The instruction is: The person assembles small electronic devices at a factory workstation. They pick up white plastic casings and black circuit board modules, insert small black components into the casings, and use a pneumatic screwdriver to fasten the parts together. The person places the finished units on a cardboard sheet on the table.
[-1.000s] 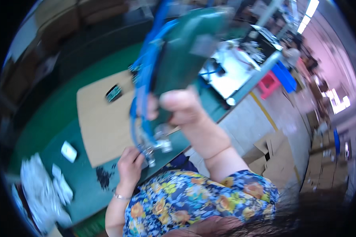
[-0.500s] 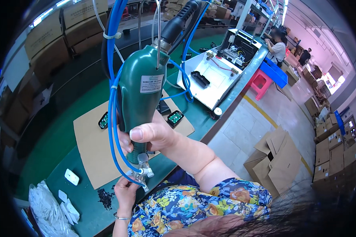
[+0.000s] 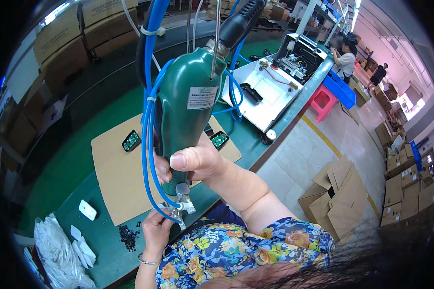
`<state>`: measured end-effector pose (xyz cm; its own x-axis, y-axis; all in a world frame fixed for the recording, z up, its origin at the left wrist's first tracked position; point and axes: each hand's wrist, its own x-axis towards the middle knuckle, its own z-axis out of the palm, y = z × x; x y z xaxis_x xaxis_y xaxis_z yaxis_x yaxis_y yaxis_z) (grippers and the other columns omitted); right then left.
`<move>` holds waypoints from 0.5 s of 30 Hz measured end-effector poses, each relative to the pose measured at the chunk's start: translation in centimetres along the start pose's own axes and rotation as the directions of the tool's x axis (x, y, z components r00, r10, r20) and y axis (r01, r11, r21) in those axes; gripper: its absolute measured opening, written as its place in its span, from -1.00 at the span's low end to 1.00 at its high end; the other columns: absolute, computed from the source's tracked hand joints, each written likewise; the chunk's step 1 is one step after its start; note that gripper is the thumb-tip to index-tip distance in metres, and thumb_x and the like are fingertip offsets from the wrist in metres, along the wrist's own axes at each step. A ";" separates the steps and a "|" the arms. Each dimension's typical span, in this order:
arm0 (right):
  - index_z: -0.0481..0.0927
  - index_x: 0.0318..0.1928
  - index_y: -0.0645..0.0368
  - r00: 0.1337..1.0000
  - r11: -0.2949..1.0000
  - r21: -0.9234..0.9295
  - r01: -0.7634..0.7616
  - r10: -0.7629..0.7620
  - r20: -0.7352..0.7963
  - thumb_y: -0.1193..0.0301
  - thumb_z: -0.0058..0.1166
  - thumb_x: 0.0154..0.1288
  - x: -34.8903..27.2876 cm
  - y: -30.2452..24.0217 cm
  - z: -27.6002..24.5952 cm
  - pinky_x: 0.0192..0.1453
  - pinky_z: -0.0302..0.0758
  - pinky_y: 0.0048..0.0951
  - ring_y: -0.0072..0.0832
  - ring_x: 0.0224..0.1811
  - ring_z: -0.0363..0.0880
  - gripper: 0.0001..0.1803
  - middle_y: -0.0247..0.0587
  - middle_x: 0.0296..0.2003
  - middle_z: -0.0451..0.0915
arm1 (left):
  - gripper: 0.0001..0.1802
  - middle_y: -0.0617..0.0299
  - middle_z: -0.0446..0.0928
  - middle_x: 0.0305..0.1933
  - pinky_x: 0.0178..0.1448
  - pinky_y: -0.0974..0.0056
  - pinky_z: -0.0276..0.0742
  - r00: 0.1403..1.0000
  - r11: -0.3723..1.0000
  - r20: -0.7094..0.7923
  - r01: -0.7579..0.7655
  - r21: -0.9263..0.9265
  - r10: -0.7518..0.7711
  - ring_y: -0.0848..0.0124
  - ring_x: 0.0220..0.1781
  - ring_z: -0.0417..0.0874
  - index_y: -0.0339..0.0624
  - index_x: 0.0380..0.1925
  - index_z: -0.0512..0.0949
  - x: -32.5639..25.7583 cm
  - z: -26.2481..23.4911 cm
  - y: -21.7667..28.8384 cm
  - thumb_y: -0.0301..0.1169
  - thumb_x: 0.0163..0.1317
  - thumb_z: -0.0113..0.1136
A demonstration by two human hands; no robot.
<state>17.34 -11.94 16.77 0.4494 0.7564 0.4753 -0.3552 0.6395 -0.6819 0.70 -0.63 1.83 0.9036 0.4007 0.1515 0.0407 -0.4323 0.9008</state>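
Note:
My right hand [image 3: 197, 161] is wrapped round the lower body of a green electric screwdriver [image 3: 185, 106], thumb toward me. The tool hangs upright on metal wires, its black cable running up from the top. Blue air hoses [image 3: 148, 144] run down beside it to a metal fitting [image 3: 183, 202] at its lower end. Just below that fitting, the fingers of my left hand [image 3: 155, 231] are pinched together; what they hold is hidden. Beside this hand lies a pile of small black screws [image 3: 128, 237]. Two black housings with green circuit boards, one left [image 3: 131, 140] and one right [image 3: 219, 140], flank the tool.
A cardboard sheet [image 3: 115, 178] covers part of the green bench. White plastic pieces [image 3: 87, 210] and a clear bag [image 3: 60, 255] lie at left. Farther back stands an opened white machine [image 3: 270, 101]. A pink stool [image 3: 323, 102], a cardboard box [image 3: 335, 195] and a co-worker [image 3: 345, 60] are at right.
The view has shifted slightly, so the screwdriver and right hand appear a little farther right. Both hands keep much the same pose.

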 end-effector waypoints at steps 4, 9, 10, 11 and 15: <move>0.36 -0.24 0.28 1.000 1.000 0.022 0.005 -0.005 0.009 0.33 0.21 -0.12 0.2 -0.1 0.1 -0.48 0.43 -0.55 -0.54 -0.61 0.44 -0.56 -0.21 -0.57 0.43 | -0.86 0.19 0.50 -0.51 -0.37 0.38 0.40 1.000 1.000 0.027 0.007 -0.013 -0.007 0.40 -0.48 0.50 -0.31 -0.55 0.55 -0.1 -0.4 0.7 -0.59 -0.20 0.30; 0.36 -0.24 0.27 1.000 1.000 0.018 0.004 -0.004 0.025 0.32 0.21 -0.12 0.3 0.0 0.0 -0.48 0.42 -0.54 -0.53 -0.60 0.44 -0.55 -0.21 -0.57 0.43 | -0.84 0.16 0.51 -0.49 -0.34 0.35 0.42 1.000 0.999 0.000 -0.024 0.040 0.024 0.33 -0.46 0.52 -0.30 -0.52 0.56 0.0 -0.6 1.2 -0.58 -0.20 0.28; 0.36 -0.24 0.27 1.000 1.000 0.015 0.005 -0.005 0.018 0.32 0.21 -0.12 0.3 0.0 0.1 -0.48 0.42 -0.54 -0.53 -0.59 0.44 -0.55 -0.21 -0.57 0.43 | -0.84 0.15 0.51 -0.48 -0.33 0.34 0.43 1.000 0.999 -0.001 -0.027 0.045 0.027 0.32 -0.45 0.52 -0.30 -0.51 0.56 0.0 -0.6 1.3 -0.57 -0.19 0.28; 0.36 -0.24 0.27 1.000 1.000 0.011 0.005 -0.006 0.011 0.32 0.21 -0.12 0.3 -0.1 0.1 -0.48 0.42 -0.54 -0.53 -0.59 0.44 -0.55 -0.21 -0.57 0.43 | -0.86 0.15 0.51 -0.48 -0.33 0.34 0.43 0.999 0.998 -0.015 -0.042 0.039 0.042 0.31 -0.44 0.52 -0.30 -0.52 0.55 0.0 -0.5 1.3 -0.58 -0.18 0.26; 0.36 -0.24 0.28 1.000 1.000 0.015 0.020 -0.020 0.014 0.32 0.21 -0.12 0.2 -0.3 0.1 -0.48 0.42 -0.54 -0.53 -0.59 0.44 -0.56 -0.21 -0.57 0.43 | -0.89 0.15 0.51 -0.46 -0.35 0.36 0.45 0.981 0.977 -0.032 -0.185 0.103 0.189 0.35 -0.43 0.54 -0.30 -0.48 0.56 0.0 -0.2 0.7 -0.61 -0.10 0.22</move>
<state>17.44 -11.99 17.11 0.4450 0.7452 0.4967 -0.3585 0.6565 -0.6637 0.63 -0.79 2.56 0.8810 0.3371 0.3319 -0.0832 -0.5801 0.8103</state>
